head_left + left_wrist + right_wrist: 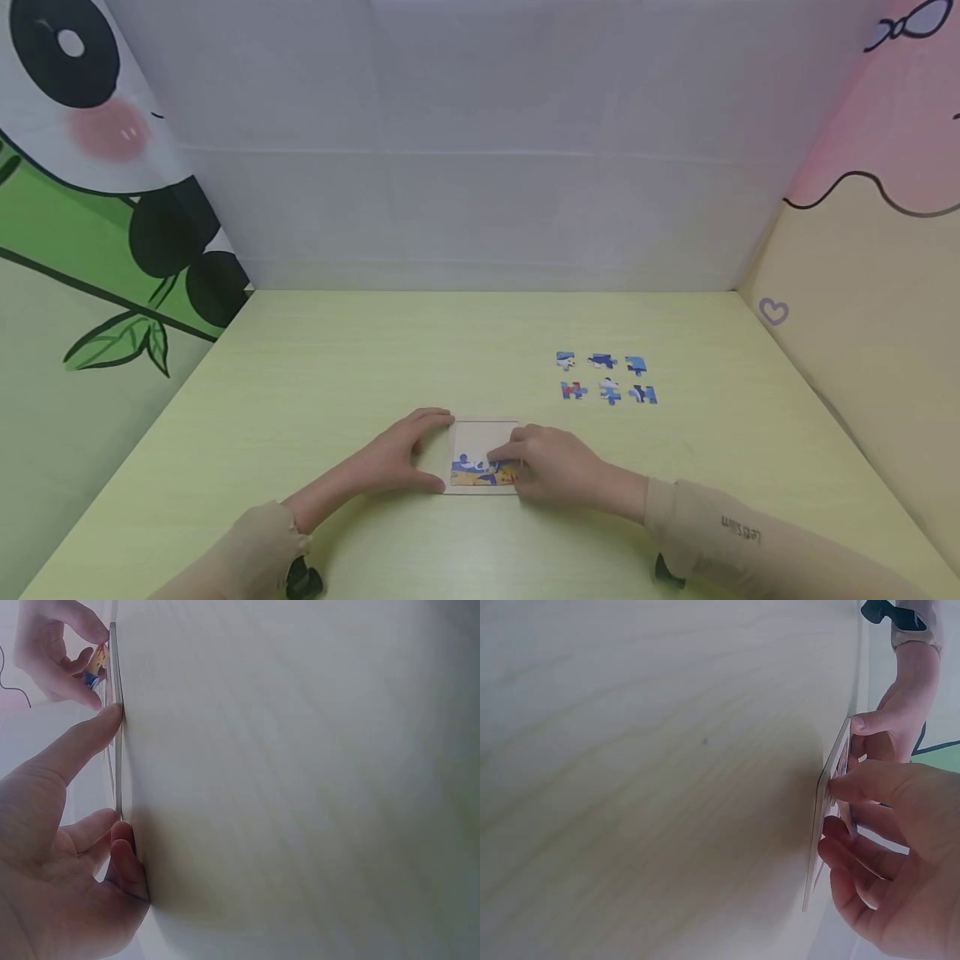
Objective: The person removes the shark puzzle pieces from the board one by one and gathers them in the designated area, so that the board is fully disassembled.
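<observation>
A small square puzzle board (483,428) lies on the table, its lower part filled with joined pieces (472,473) in blue, white and orange. My left hand (392,457) is spread at the board's left side, thumb near the lower corner and forefinger at the upper one; in the left wrist view the thumb touches the board's edge. Over the board's right side, my right hand (557,463) pinches an orange, red and blue puzzle piece (97,664), tilted in the left wrist view. Its fingers partly hide the piece and the board's right edge.
Several loose puzzle pieces (609,390) lie in two rows on the table (360,358), beyond my right hand. A pale back wall (480,167) and printed side panels (862,275) close in the table.
</observation>
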Available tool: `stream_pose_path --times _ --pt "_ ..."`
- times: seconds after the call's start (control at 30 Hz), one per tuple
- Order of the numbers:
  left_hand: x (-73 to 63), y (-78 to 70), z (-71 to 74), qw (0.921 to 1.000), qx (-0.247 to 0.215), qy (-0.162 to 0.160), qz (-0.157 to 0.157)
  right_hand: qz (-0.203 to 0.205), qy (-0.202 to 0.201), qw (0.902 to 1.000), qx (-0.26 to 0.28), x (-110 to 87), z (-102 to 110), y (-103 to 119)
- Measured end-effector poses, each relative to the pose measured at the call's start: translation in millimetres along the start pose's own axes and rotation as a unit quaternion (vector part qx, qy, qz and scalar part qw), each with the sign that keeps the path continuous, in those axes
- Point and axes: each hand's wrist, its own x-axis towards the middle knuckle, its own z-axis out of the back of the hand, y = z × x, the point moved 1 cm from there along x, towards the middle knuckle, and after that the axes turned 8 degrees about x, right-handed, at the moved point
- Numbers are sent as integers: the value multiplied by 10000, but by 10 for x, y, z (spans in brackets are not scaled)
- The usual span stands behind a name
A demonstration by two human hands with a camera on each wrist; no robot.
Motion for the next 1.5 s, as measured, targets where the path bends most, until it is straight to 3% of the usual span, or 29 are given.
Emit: stream_pose_path --times 0.4,0.93,1.27,1.5 --pt "-1 -11 8 10000 56 0 -25 -109 -189 9997 -97 -22 31 -2" --pt "13 6 -9 10000 39 -3 -44 -197 276 9956 875 14 16 -180" --pt "22 10 -20 9999 99 -25 27 -171 -3 9950 983 -37 25 -219" --pt "24 18 -38 9999 101 -73 -19 -224 -319 9903 1334 -174 45 -455"
